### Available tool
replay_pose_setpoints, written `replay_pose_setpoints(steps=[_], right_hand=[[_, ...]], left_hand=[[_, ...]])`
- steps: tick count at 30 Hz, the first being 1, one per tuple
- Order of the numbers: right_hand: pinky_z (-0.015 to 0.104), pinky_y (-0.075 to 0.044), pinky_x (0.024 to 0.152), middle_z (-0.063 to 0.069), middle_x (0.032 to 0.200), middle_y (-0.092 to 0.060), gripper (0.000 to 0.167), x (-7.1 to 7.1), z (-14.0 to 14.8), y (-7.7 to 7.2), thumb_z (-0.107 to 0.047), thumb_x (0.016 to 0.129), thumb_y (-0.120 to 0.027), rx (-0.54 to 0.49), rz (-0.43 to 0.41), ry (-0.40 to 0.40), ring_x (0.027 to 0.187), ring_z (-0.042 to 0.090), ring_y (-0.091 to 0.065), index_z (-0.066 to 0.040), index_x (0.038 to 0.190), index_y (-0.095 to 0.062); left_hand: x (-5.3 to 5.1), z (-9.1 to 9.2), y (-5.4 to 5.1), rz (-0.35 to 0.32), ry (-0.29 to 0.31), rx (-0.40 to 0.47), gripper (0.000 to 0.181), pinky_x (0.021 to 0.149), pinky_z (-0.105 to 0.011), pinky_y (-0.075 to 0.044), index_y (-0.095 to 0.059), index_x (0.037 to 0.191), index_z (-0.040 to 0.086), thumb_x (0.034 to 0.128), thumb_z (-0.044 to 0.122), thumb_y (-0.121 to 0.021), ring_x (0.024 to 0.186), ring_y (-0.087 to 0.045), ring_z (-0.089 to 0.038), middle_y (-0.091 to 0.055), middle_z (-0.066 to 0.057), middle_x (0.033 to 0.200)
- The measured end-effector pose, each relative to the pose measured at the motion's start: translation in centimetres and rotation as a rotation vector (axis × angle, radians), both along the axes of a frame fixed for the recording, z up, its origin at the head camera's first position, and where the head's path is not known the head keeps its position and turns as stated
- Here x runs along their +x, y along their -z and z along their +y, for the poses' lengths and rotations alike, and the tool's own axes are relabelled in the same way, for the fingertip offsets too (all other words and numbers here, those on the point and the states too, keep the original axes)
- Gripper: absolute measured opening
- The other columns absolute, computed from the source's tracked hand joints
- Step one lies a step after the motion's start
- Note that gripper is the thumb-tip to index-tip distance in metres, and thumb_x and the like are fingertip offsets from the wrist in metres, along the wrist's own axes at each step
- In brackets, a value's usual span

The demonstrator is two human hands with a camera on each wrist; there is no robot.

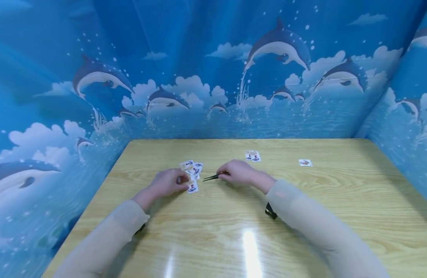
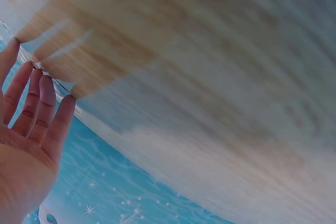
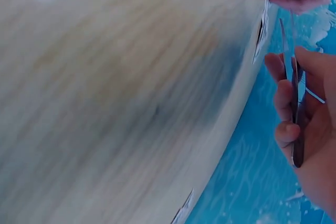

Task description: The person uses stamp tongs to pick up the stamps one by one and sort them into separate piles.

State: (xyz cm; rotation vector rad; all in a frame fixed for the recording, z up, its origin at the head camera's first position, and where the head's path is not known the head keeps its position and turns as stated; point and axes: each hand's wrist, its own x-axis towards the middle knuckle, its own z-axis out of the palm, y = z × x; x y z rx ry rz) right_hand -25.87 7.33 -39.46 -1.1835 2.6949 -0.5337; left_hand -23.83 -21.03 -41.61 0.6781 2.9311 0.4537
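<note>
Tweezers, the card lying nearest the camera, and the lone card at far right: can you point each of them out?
Tweezers (image 3: 297, 132): right wrist view, on the shaft toward the joined end.
Nearest card (image 1: 193, 187): head view, on its printed face.
Lone card (image 1: 305, 163): head view, middle of its face.

- Head camera: it looks from above, forward and down, over the table (image 1: 206, 220) to the curtain (image 1: 199, 46); its view is the widest.
- Left wrist camera: low and near, facing along the left hand (image 2: 29, 135), table slanted.
- Right wrist camera: similarly near the right hand (image 3: 317, 129); shares both hands and tweezers (image 3: 298, 140) with head view.
</note>
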Motion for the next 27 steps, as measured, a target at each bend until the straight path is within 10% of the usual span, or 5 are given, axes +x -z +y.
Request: replay_pose_setpoints(steps=[27], right_hand=[[0.039,-0.049,0.089,0.004,0.107,-0.070,0.021,-0.1,-2.6,0.9,-0.018,0.099,-0.058,0.048,0.014,-0.006,0.098,0.021,-0.065,-0.010,0.114,-0.071]], left_hand=[[0.3,0.0,0.0,0.022,0.000,-0.004,0.036,0.068,-0.034,-0.045,-0.071,0.101,0.017,0.0771,0.041,-0.081,0.072,-0.053,-0.009,-0.058,0.009,0.082]])
